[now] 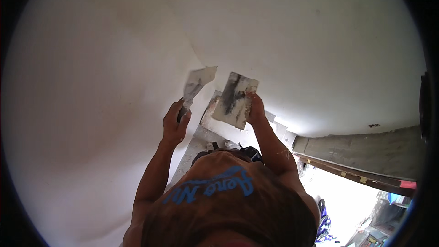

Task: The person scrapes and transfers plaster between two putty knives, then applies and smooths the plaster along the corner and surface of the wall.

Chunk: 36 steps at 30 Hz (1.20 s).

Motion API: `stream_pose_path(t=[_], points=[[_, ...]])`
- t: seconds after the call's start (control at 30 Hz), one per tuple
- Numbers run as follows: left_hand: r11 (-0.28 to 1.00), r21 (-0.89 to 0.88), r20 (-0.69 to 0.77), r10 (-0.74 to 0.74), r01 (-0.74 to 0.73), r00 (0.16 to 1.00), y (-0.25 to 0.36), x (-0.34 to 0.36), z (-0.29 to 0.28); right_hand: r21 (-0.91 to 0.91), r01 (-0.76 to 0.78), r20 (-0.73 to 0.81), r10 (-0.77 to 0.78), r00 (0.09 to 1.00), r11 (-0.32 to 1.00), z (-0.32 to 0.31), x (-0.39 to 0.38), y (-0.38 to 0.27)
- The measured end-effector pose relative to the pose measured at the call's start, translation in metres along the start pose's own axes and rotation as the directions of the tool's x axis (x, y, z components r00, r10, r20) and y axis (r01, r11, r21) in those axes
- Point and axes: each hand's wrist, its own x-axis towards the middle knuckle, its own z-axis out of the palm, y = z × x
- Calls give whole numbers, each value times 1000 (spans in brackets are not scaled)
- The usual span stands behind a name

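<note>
My left hand (174, 126) is closed round the handle of a putty knife (200, 81), whose wide, smeared blade points up and to the right. To its right, my right hand (256, 110) grips a rectangular plastering trowel (232, 99) by its right side. White compound and a dark streak cover the trowel's visible face; its handle is hidden. The two blades are close together but apart. Behind them, pale walls meet at a corner (194, 50); I cannot tell whether either blade touches a wall.
A rough grey ledge (361, 153) runs along the right, above a dark wooden beam (366, 178) with metal pieces on it. Below lie a bright opening, a purple-and-white coiled item (323, 224) and assorted clutter (372, 238). A pale, stained block surface (208, 121) lies below the tools.
</note>
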Motion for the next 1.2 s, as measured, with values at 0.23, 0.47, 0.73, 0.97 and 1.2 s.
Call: stream_pose_path(t=[0.23, 0.47, 0.73, 0.97, 1.2], points=[[674, 580, 302, 343, -457, 889, -36, -9, -6, 119, -162, 265, 126, 956, 980, 58, -27, 29], [769, 608, 105, 169, -197, 980, -101, -31, -27, 208, -55, 409, -35, 912, 977, 92, -27, 15], [865, 485, -150, -62, 128, 987, -153, -127, -34, 174, 292, 540, -339, 770, 940, 272, 9, -17], [923, 363, -227, -44, 127, 973, -133, -151, -43, 243, 704, 575, -485, -659, -668, 580, -146, -143], [908, 322, -375, -138, 269, 917, -118, -151, -27, 112, 591, 895, -177, -409, -799, 663, -209, -207]])
